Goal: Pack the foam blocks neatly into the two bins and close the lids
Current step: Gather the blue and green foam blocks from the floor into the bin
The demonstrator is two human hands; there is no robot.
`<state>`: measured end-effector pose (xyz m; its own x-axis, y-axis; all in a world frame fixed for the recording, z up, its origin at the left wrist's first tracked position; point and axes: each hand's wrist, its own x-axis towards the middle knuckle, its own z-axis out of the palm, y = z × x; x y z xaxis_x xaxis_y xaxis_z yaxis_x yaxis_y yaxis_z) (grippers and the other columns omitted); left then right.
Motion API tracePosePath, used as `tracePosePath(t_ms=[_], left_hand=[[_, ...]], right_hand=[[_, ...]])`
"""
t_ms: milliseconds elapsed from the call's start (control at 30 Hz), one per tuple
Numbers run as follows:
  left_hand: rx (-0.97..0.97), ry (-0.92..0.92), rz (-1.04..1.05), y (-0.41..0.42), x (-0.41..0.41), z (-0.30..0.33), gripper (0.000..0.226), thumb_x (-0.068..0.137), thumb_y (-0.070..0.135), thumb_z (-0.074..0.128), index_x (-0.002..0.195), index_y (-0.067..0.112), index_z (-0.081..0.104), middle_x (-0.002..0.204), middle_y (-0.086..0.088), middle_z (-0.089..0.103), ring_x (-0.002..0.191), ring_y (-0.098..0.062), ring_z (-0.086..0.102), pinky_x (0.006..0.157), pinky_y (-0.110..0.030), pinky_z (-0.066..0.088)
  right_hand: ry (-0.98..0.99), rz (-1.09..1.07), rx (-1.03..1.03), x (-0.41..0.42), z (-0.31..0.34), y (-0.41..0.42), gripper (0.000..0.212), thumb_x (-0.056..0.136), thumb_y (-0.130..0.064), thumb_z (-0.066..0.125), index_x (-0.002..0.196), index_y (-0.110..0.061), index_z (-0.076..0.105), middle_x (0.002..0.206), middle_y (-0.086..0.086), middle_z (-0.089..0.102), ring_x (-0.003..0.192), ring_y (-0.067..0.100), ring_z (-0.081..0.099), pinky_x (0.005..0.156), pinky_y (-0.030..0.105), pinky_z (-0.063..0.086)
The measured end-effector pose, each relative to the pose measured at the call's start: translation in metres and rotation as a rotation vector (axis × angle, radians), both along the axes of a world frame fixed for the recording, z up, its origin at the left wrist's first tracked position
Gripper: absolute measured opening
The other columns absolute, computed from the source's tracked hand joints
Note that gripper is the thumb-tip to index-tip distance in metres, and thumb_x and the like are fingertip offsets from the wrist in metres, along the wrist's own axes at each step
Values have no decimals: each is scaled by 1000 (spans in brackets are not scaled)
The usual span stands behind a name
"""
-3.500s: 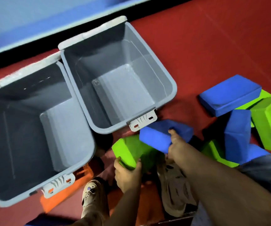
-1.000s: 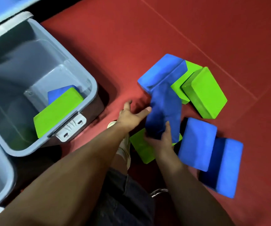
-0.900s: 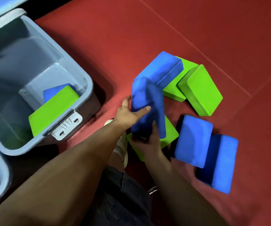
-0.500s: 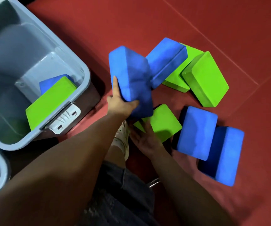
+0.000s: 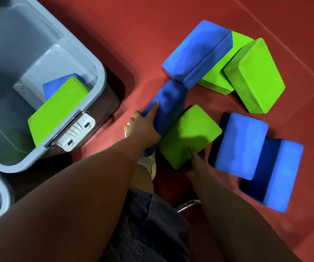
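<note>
Blue foam block (image 5: 168, 108) in left hand (image 5: 143, 127)

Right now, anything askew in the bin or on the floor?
Yes. In the grey bin, the green block leans tilted against the latch-side wall over a blue block, not packed flat. On the floor, another blue block lies askew across a second green block.

Matt, slightly mottled foam blocks, the blue block (image 5: 195, 53) and green block (image 5: 189, 135), lie beside a smooth grey plastic bin (image 5: 99, 72) on matt red floor (image 5: 171, 12).
</note>
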<state>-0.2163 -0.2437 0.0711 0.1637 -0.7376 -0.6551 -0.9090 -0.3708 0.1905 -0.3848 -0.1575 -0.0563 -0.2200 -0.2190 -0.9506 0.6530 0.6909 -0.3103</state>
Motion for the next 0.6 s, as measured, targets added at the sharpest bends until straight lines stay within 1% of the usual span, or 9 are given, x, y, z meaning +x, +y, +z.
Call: tracePosePath(t_ms=[67,100,167,233,300,367,433,500,600], left_hand=[[0,-4,-10,0,0,-1,100,75,28,66,145,55,0,131,-10,33,120,-35,41,98,-48,37],[-1,-3,-1,-1,1,-1,100,75,29,66,144,55,0,130,-10,33,119,-35,42,98,-48,38],[8,12,3,-1,4,-1,100,74,30,66,144,57,0,128,-10,33,118,-36,44,99,-49,41],[16,49,-1,-1,6,1,102,73,31,68,144,57,-1,125,-10,33,116,-37,46,99,-47,42],[33,98,4,-1,7,6,106,71,33,71,145,55,-2,122,-13,34,114,-39,48,100,-45,42],[50,161,40,-1,10,17,108,71,34,74,145,54,-2,118,-13,34,114,-41,49,102,-42,41],[23,190,74,0,14,34,105,73,33,73,145,55,0,123,-13,34,119,-39,47,105,-41,39],[-54,199,109,-3,22,63,103,71,35,73,144,58,4,126,-12,34,122,-37,46,107,-41,38],[-215,268,165,-3,42,115,107,60,42,76,146,51,14,116,-11,41,115,-32,53,102,-34,42]], right_hand=[[97,69,-63,3,18,-3,77,75,-8,78,140,-13,36,132,9,52,116,30,54,95,48,48],[147,144,-88,4,23,-4,79,76,-5,76,141,-11,32,130,8,50,117,30,52,97,45,46],[274,378,-97,9,28,-1,84,74,-10,79,141,-13,28,127,7,47,117,28,49,100,43,44],[445,571,-89,17,38,2,85,72,-21,80,141,-18,30,133,12,47,120,32,48,101,44,42],[549,617,-96,24,56,-3,80,75,-25,76,142,-20,33,134,18,44,119,35,48,97,40,42],[623,641,-68,30,79,-14,74,78,-31,72,142,-28,35,131,18,43,116,36,50,95,39,40],[679,692,-47,29,98,-22,69,79,-38,69,141,-36,38,127,17,40,114,37,49,96,40,39],[704,705,-97,23,121,-26,64,81,-39,68,140,-36,42,125,18,38,113,39,48,99,39,38],[691,708,-256,14,155,-28,63,80,-40,70,138,-30,47,127,23,45,111,38,52,101,36,40]])
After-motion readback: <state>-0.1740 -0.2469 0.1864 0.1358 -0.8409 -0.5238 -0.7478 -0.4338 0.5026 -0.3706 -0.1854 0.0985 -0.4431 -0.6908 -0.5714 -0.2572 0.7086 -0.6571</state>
